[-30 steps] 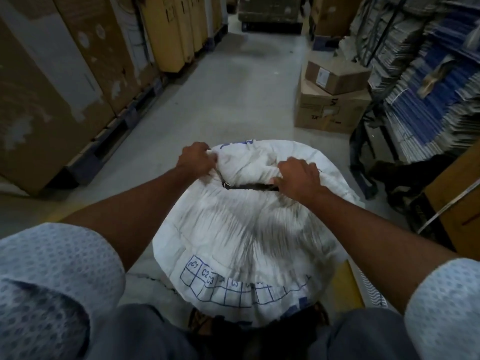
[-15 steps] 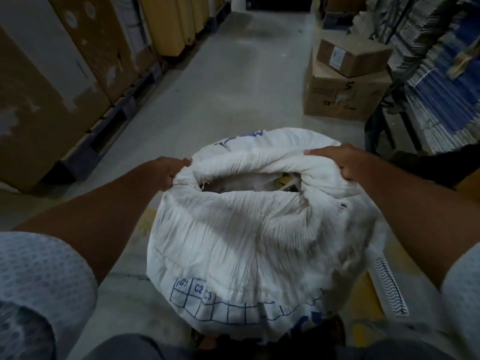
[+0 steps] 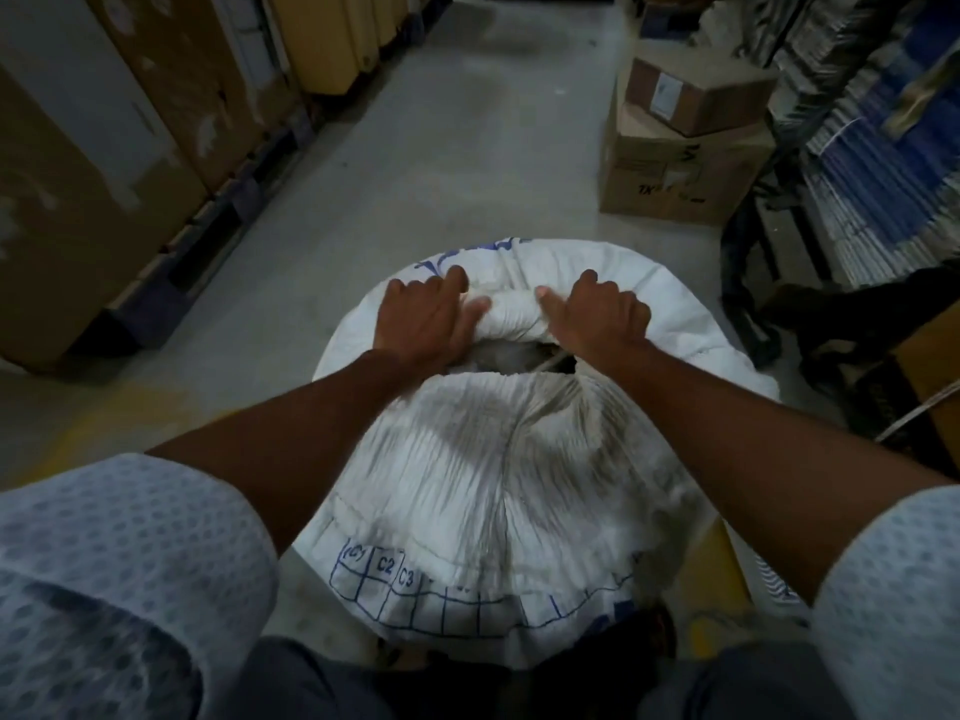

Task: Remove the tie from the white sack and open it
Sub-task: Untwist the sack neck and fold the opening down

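Note:
A big white woven sack (image 3: pixel 498 459) with blue print stands on the floor right in front of my legs. Its mouth is open and the far rim is rolled into a thick fold (image 3: pixel 511 311). My left hand (image 3: pixel 428 319) lies on the left end of that fold, fingers curled over it. The right end of the fold is gripped by my right hand (image 3: pixel 597 317). Between my wrists a dark gap shows the sack's inside, its contents unclear. No tie is visible.
Tall cardboard cartons on pallets (image 3: pixel 104 163) line the left of a grey concrete aisle (image 3: pixel 441 148). Two stacked brown boxes (image 3: pixel 685 142) sit at the right, beside racks of bundled blue and white printed stacks (image 3: pixel 872 148). A dark metal frame (image 3: pixel 748 283) stands close to the sack's right.
My hands were wide apart on the sack's sides, stretching the mouth open. Now both have come together onto the far rim, which is rolled down into a thicker fold.

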Demonstrator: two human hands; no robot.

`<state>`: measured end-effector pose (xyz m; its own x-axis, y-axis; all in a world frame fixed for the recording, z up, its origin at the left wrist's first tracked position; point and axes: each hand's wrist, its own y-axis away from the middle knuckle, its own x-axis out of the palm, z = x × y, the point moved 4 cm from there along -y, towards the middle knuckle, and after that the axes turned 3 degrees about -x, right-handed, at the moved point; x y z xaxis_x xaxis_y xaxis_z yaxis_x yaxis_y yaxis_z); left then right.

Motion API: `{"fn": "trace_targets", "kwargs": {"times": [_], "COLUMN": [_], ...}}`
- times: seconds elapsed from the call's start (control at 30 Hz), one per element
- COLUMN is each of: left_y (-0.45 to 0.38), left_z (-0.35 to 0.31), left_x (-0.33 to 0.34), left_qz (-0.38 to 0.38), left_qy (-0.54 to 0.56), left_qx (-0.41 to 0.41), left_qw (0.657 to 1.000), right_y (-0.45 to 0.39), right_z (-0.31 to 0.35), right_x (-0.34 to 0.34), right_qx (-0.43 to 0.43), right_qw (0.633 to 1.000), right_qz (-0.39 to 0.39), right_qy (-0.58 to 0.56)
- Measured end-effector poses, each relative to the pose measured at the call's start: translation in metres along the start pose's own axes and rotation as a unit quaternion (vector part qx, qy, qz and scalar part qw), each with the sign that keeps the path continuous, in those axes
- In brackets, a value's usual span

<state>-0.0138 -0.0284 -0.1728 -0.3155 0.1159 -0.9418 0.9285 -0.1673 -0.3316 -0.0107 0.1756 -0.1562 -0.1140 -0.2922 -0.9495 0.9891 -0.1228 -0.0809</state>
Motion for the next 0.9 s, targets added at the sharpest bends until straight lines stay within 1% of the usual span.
{"fn": "trace_targets", "kwargs": {"times": [0.1,0.17,0.23,0.27,0.33,0.4,0.43,0.5,0.53,0.6,0.63,0.67,0.7,0.73,0.77,0.8,0.83,0.87,0.9], "left_y": [0.002,0.006,0.01,0.011,0.006,-0.004,-0.009,-0.022,-0.028,-0.039,-0.043,-0.045,-0.046,-0.046,-0.046,-0.046,-0.046,-0.045,-0.043], "left_z": [-0.01,-0.006,0.002,0.007,0.017,0.024,0.027,0.033,0.039,0.055,0.062,0.069,0.073,0.075,0.075,0.073,0.071,0.069,0.067], "left_x": [0.015,0.022,0.022,0.019,0.009,-0.007,-0.018,-0.04,-0.045,-0.044,-0.04,-0.036,-0.033,-0.032,-0.029,-0.027,-0.024,-0.021,-0.016], "left_qz": [0.093,0.098,0.062,0.034,-0.017,-0.052,-0.073,-0.118,-0.124,-0.094,-0.059,-0.016,0.028,0.07,0.106,0.13,0.144,0.152,0.16], "left_qy": [-0.053,-0.031,0.077,0.147,0.264,0.317,0.329,0.334,0.322,0.297,0.3,0.305,0.298,0.28,0.256,0.229,0.203,0.18,0.162], "left_qx": [0.023,-0.003,-0.065,-0.111,-0.208,-0.281,-0.301,-0.321,-0.332,-0.361,-0.37,-0.369,-0.357,-0.338,-0.319,-0.298,-0.277,-0.259,-0.246], "left_qw": [0.994,0.995,0.993,0.982,0.942,0.904,0.892,0.878,0.878,0.879,0.878,0.878,0.885,0.896,0.907,0.917,0.928,0.937,0.942], "right_y": [0.015,0.024,0.03,0.032,0.035,0.04,0.043,0.044,0.043,0.038,0.033,0.027,0.021,0.016,0.013,0.009,0.005,0.001,-0.002], "right_z": [0.004,0.0,-0.011,-0.018,-0.033,-0.046,-0.053,-0.061,-0.063,-0.069,-0.074,-0.081,-0.089,-0.095,-0.101,-0.105,-0.105,-0.103,-0.1], "right_x": [0.012,0.022,0.027,0.027,0.021,0.012,0.007,-0.006,-0.014,-0.032,-0.04,-0.044,-0.044,-0.042,-0.037,-0.034,-0.03,-0.028,-0.025], "right_qx": [-0.002,-0.014,-0.01,-0.009,-0.032,-0.062,-0.071,-0.092,-0.105,-0.11,-0.089,-0.043,0.02,0.096,0.172,0.231,0.265,0.273,0.262], "right_qw": [0.998,0.996,0.996,0.996,0.993,0.99,0.991,0.993,0.988,0.973,0.964,0.952,0.926,0.884,0.838,0.809,0.8,0.812,0.841], "right_qz": [0.064,0.08,0.065,0.043,-0.011,-0.054,-0.066,-0.075,-0.086,-0.103,-0.088,-0.056,-0.01,0.041,0.077,0.09,0.097,0.101,0.102], "right_qy": [0.023,0.047,0.068,0.081,0.116,0.117,0.087,-0.014,-0.068,-0.173,-0.234,-0.299,-0.377,-0.456,-0.512,-0.533,-0.53,-0.506,-0.462]}}
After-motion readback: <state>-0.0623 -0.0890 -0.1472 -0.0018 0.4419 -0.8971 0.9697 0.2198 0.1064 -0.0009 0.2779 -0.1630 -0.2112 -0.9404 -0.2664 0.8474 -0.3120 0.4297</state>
